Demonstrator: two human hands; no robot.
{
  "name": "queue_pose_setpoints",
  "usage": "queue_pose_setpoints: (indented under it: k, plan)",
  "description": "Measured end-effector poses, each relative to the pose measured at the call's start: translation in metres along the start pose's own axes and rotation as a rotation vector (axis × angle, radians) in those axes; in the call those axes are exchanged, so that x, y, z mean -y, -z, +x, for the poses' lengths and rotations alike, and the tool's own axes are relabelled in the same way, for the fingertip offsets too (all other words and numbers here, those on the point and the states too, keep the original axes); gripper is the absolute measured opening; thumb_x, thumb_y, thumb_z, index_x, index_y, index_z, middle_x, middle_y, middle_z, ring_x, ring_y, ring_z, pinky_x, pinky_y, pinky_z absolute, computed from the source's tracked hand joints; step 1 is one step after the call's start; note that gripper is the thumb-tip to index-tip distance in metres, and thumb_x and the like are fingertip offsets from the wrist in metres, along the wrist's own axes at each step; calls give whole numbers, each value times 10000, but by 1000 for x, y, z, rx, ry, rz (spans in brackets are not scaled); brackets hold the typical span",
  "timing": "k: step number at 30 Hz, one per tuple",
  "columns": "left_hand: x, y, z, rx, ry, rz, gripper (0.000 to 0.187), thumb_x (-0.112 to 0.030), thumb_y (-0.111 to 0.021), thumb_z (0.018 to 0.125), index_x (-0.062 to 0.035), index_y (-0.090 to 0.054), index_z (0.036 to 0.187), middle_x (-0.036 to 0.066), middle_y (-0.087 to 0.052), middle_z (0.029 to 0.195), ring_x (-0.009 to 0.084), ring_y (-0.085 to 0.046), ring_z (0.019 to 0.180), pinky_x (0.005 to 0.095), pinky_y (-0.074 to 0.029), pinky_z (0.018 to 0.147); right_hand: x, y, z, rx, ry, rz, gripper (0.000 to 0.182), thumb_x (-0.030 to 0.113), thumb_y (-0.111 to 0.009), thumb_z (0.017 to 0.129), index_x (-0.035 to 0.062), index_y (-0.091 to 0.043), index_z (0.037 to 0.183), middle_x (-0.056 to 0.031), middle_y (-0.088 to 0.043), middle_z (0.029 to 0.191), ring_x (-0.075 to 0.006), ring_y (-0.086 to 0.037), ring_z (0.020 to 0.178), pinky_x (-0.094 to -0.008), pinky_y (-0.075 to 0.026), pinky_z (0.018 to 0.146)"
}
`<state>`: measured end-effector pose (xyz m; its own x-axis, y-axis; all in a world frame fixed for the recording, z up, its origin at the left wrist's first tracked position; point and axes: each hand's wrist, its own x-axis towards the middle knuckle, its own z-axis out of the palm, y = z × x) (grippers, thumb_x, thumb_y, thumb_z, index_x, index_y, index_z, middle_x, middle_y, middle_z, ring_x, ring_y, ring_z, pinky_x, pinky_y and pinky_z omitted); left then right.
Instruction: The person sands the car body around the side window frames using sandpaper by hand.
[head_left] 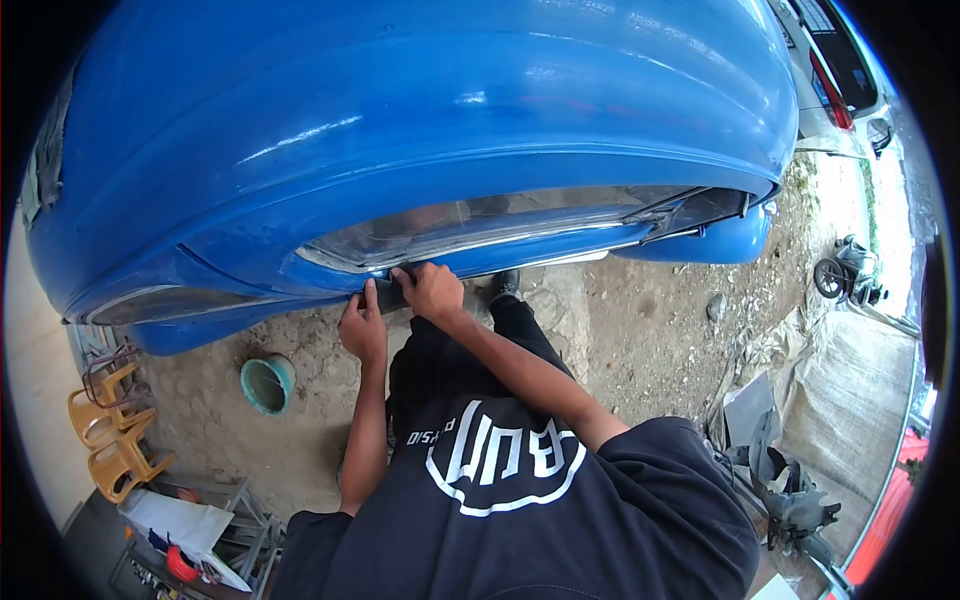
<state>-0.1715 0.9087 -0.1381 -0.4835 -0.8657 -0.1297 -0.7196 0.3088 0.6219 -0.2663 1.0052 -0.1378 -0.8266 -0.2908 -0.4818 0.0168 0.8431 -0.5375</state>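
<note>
A blue car (400,120) fills the upper part of the head view, its side window (480,215) facing me. Both of my hands are at the body side just below the window's left corner. My left hand (362,328) has its thumb and fingers closed at the left edge of a small dark flat piece (388,297). From the right, my right hand (434,292) grips the same piece, fingers bent against the blue panel. What the piece is, I cannot make out; the hands partly cover it.
A teal bucket (267,385) stands on the dirt ground to the left. Further left are yellow plastic chairs (122,455) and a metal frame table (250,530). To the right lie a grey tarp (840,400) and dark scrap parts (785,490). A white vehicle (825,80) is parked behind.
</note>
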Motion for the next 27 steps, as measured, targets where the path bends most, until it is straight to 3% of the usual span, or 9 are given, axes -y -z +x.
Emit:
queue_pose_setpoints:
  k: [7,11,14,19,27]
  plan:
    - [-24,-39,-10,235,-36,239,687,-642,-456,989,-53,-786,857,209,-711,769,425,-688,753,505,-515,679,-45,62,3,36,-138,4,637,622,-549,952,44,-762,791,-101,-698,596,-307,-747,748,-426,-582,747]
    - [-42,-70,-23,410,10,179,734,-650,-423,996,-28,-772,825,232,-699,775,444,-684,774,507,-515,690,-87,86,13,58,-196,49,648,652,-538,947,56,-766,831,-84,-702,593,-254,-755,723,-401,-580,727]
    - [-69,-90,-36,485,29,161,746,-657,-420,993,-25,-769,806,217,-701,742,424,-693,762,502,-523,692,-110,122,11,82,-244,97,652,670,-529,944,68,-776,895,-81,-708,603,-243,-758,727,-394,-578,734]
    - [-116,-118,-65,595,48,79,741,-655,-421,998,-47,-764,749,85,-705,596,281,-742,701,416,-545,672,-158,157,21,63,-273,131,648,681,-544,931,82,-788,954,-83,-724,639,-239,-759,731,-391,-572,748]
    - [-174,-190,-107,769,12,75,738,-663,-442,983,-62,-744,681,67,-706,597,295,-736,714,422,-561,721,-251,210,32,-28,-342,260,642,628,-578,940,23,-778,1020,-137,-744,712,-227,-756,684,-362,-576,727]
